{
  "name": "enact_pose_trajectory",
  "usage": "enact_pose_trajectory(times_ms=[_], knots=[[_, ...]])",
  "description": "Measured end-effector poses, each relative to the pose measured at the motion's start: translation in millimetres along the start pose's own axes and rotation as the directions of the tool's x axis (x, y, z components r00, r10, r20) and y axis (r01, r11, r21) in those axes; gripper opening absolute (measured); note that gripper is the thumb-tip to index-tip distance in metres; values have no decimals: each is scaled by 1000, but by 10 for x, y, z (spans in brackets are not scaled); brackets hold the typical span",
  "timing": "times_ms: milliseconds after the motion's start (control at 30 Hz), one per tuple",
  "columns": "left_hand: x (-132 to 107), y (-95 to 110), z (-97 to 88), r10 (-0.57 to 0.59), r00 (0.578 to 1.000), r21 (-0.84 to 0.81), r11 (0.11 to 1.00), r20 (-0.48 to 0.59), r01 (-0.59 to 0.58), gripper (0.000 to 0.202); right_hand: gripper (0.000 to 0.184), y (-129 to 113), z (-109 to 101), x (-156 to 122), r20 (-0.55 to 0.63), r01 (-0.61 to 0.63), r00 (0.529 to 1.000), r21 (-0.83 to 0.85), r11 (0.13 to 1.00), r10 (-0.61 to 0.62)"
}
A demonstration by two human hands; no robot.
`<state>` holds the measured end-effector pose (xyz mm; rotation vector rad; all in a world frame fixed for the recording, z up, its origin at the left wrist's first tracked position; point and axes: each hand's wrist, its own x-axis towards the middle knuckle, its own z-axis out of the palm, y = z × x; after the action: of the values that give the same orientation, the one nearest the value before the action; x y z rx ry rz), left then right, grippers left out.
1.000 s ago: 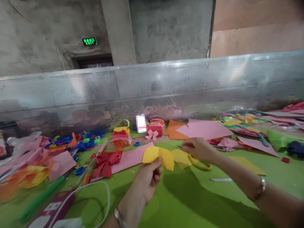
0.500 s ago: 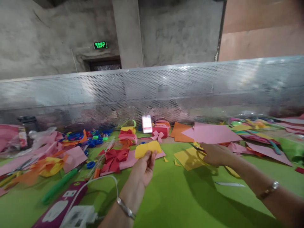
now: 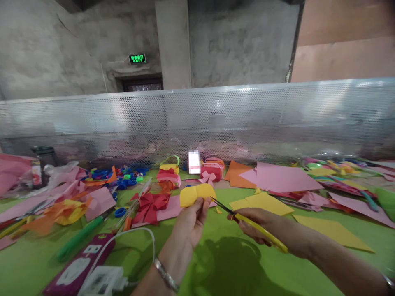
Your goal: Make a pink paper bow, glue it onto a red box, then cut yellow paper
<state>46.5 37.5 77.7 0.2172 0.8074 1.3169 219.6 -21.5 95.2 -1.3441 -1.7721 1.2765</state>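
Pinched in my left hand is a small yellow paper piece with two rounded lobes. My right hand is closed round scissors with yellow handles and dark blades. The blade tips point left and reach the paper's right edge; whether they touch it I cannot tell. Yellow sheets lie behind my right hand, and another yellow sheet lies to its right. A red paper bow rests on pink paper, left of my left hand.
A purple power strip with a white plug and cable lies at front left, beside a green-handled tool. Small paper bags and a bright blurred screen stand at the back. Pink sheets lie back right, before a perforated metal panel.
My right hand has come left and nearer from the yellow sheets, bringing the scissors to the paper piece. My left hand still holds the piece. The view has shifted slightly.
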Motion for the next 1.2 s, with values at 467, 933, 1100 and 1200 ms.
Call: enact_pose_trajectory(times_ms=[467, 933, 1100, 1200], knots=[[-29, -77, 10, -3, 999, 55, 998, 42, 1, 12, 37, 92, 48, 63, -44, -11, 999, 99, 995, 15], [-7, -94, -10, 11, 1000, 84, 996, 21, -12, 10, 37, 114, 43, 78, -71, -18, 997, 27, 999, 19], [14, -92, -17, 8, 1000, 88, 996, 14, -9, 11, 35, 176, 22, 127, -38, 83, 995, -103, 991, -87], [15, -86, -21, 14, 1000, 91, 996, 23, -16, 11, 32, 204, 10, 148, -36, 105, 993, -193, 976, -114]])
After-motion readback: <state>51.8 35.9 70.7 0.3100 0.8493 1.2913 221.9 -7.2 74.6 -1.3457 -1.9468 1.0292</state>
